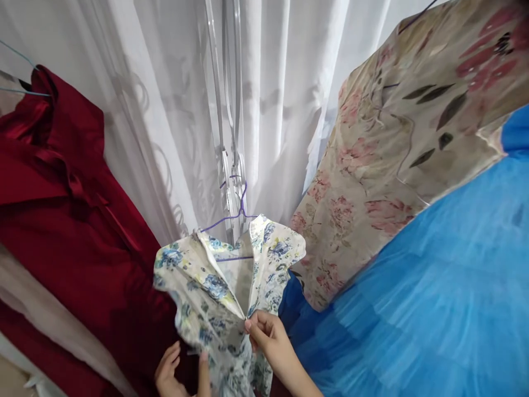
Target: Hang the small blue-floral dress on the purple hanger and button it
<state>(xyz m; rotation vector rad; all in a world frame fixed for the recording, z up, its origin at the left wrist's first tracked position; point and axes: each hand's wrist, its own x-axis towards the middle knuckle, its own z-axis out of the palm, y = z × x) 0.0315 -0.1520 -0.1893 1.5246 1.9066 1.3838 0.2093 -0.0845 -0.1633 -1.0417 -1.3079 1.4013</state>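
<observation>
A white dress with blue and yellow flowers [215, 284] hangs in front of me on a purple wire hanger [223, 221]. Its opening is spread in a V, with white edges that meet low down. At that meeting point my right hand [266, 333] pinches the zipper between thumb and fingers; the pull itself is hidden by the fingertips. My left hand [176, 372] is beside the dress's lower left side, thumb and fingers apart, partly cut off by the bottom of the view. Whether it touches the cloth I cannot tell.
Dark red satin clothing [82, 182] hangs close on the left. To the right are a beige floral garment [355, 176] and a layered blue tulle skirt [433, 286]. Behind stands a white curtain [276, 99], with thin hanging straps [219, 82] above the purple hanger.
</observation>
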